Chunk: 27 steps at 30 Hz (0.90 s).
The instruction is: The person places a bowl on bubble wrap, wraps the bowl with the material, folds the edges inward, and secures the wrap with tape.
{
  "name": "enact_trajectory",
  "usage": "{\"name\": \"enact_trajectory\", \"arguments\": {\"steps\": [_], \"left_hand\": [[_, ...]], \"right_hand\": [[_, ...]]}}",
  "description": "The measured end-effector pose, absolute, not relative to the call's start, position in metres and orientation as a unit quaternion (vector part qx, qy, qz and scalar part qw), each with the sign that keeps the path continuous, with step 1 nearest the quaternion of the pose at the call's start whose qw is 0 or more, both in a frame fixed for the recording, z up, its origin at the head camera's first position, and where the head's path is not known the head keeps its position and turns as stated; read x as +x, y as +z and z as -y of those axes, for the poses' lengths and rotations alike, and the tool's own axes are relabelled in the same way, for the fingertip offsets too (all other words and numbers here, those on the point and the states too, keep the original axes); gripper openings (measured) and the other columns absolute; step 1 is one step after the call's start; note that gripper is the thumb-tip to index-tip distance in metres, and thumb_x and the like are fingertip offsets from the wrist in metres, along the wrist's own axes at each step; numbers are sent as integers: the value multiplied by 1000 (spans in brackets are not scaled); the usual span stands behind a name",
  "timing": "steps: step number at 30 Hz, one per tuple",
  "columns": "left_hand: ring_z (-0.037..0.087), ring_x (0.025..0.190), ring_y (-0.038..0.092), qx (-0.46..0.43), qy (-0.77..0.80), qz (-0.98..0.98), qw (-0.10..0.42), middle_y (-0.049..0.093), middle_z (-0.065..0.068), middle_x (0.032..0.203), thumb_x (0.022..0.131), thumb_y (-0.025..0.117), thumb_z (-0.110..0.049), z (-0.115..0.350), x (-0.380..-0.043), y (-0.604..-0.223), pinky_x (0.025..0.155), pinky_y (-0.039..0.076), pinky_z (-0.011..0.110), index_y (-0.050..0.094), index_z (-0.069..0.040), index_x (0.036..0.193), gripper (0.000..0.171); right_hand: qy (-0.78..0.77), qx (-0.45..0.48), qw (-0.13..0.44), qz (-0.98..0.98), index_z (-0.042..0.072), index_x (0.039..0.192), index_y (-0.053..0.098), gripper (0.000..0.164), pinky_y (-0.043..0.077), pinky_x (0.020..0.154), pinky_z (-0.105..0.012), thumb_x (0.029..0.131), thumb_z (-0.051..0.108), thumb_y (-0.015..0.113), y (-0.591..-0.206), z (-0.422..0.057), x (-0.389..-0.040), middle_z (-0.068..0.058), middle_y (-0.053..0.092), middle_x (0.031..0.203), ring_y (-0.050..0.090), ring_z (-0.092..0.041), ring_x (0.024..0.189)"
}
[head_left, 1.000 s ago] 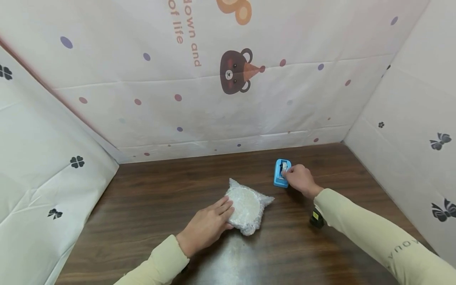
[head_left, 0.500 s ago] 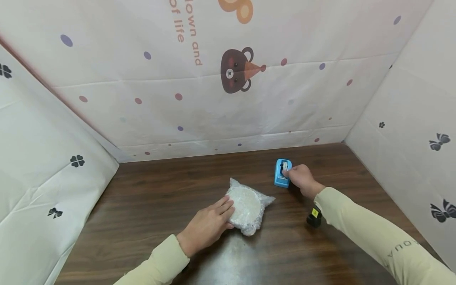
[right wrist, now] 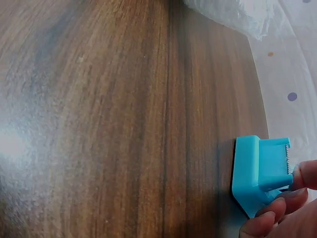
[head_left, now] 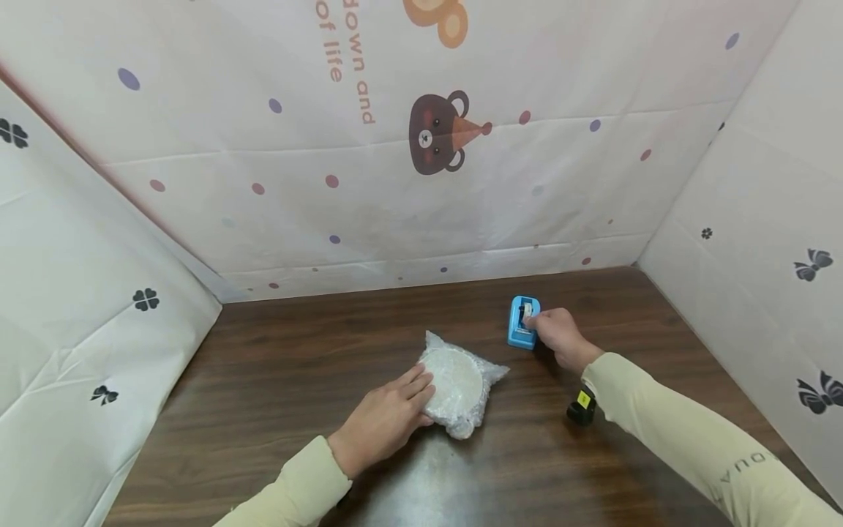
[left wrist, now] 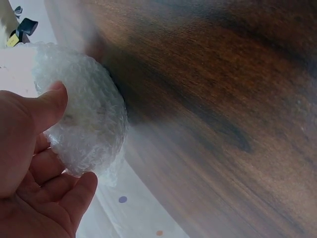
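Observation:
A round object in bubble wrap (head_left: pixel 454 384) lies mid-table, its wrap flaring into corners. My left hand (head_left: pixel 383 419) grips its near-left edge; in the left wrist view the thumb (left wrist: pixel 53 101) is on one side and the fingers (left wrist: pixel 81 196) curl under the other. Farther back on the right stands a light blue tape dispenser (head_left: pixel 522 338) with a small tape roll (head_left: pixel 527 311). My right hand (head_left: pixel 560 337) is at its right side, thumb and finger pinching at the tape end. In the right wrist view those fingertips (right wrist: pixel 302 173) are right at the serrated cutter (right wrist: pixel 288 158).
Dark wood-grain table (head_left: pixel 296 351) lies beneath everything. A patterned cloth (head_left: pixel 369 212) hangs along the table's back edge, with white sheets (head_left: pixel 72 351) at both sides. A black device with a yellow label (head_left: pixel 582 406) sits under the right wrist.
My right hand has turned slightly at the dispenser, its fingertips staying by the tape. The left hand and the bubble-wrapped object hold still.

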<state>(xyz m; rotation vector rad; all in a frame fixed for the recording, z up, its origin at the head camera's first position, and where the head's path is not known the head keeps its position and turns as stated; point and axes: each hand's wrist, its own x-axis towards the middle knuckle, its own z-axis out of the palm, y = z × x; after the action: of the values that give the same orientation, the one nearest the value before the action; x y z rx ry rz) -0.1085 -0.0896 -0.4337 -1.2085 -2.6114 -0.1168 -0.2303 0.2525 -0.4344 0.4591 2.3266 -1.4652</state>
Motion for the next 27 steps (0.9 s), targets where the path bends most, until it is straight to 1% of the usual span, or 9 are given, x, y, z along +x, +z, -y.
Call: {"name": "enact_trajectory", "arguments": {"steps": [5, 8, 10, 12, 14, 16, 19, 22, 27], "left_hand": [[27, 136, 63, -415, -41, 899, 133, 71, 12, 137, 95, 76, -33, 90, -109, -434, 102, 57, 32, 71, -6, 123, 39], [27, 137, 63, -415, -41, 899, 131, 71, 11, 137, 96, 75, -34, 90, -109, -433, 103, 57, 31, 71, -7, 123, 38], [27, 137, 62, -416, -38, 899, 130, 71, 11, 137, 96, 74, -34, 90, -110, -433, 103, 57, 31, 71, -8, 124, 38], [27, 137, 62, -416, -36, 899, 131, 71, 11, 137, 96, 75, -34, 90, -110, -432, 103, 56, 30, 71, -7, 124, 39], [27, 137, 63, -415, -37, 899, 134, 71, 12, 137, 96, 76, -33, 91, -110, -431, 103, 57, 31, 71, -7, 124, 39], [27, 137, 62, -414, -39, 900, 132, 71, 12, 137, 95, 76, -32, 91, -109, -431, 102, 57, 31, 71, -6, 125, 40], [27, 138, 62, -411, -42, 901, 128, 71, 12, 138, 96, 76, -32, 91, -108, -431, 104, 56, 32, 71, -6, 124, 39], [27, 138, 62, -412, -41, 901, 129, 71, 11, 138, 96, 75, -33, 90, -109, -432, 105, 55, 31, 71, -7, 123, 38], [28, 136, 63, -417, -43, 897, 138, 72, 12, 136, 94, 77, -33, 89, -110, -434, 104, 56, 31, 71, -7, 121, 38]], "right_hand": [[-538, 171, 179, -806, -11, 153, 39, 57, 34, 123, -57, 110, 26, 47, -438, -250, -230, -27, 42, 153, 42, -36, 132], [-547, 170, 179, -800, -11, 154, 38, 58, 42, 115, -51, 110, 25, 46, -439, -249, -229, -26, 45, 150, 45, -34, 127], [-555, 162, 176, -797, -12, 152, 40, 56, 47, 104, -44, 110, 25, 46, -438, -249, -228, -22, 51, 138, 49, -31, 118], [-567, 151, 170, -792, -12, 146, 45, 51, 47, 94, -37, 110, 24, 45, -435, -249, -228, -16, 55, 120, 51, -27, 107], [-578, 136, 164, -788, -12, 138, 50, 46, 45, 87, -33, 111, 25, 45, -431, -250, -228, -9, 54, 101, 50, -24, 97], [-588, 131, 166, -781, -10, 133, 52, 42, 46, 85, -32, 111, 25, 45, -428, -250, -228, -5, 50, 90, 50, -23, 92], [-591, 136, 173, -776, -9, 137, 51, 43, 46, 86, -31, 111, 25, 46, -426, -250, -227, -3, 50, 91, 50, -21, 93], [-593, 150, 175, -772, -8, 145, 46, 48, 46, 87, -30, 110, 25, 47, -428, -250, -225, -4, 50, 98, 50, -21, 96], [-595, 160, 173, -769, -8, 144, 47, 48, 46, 86, -29, 111, 26, 47, -429, -250, -217, -5, 49, 98, 50, -21, 97]]}}
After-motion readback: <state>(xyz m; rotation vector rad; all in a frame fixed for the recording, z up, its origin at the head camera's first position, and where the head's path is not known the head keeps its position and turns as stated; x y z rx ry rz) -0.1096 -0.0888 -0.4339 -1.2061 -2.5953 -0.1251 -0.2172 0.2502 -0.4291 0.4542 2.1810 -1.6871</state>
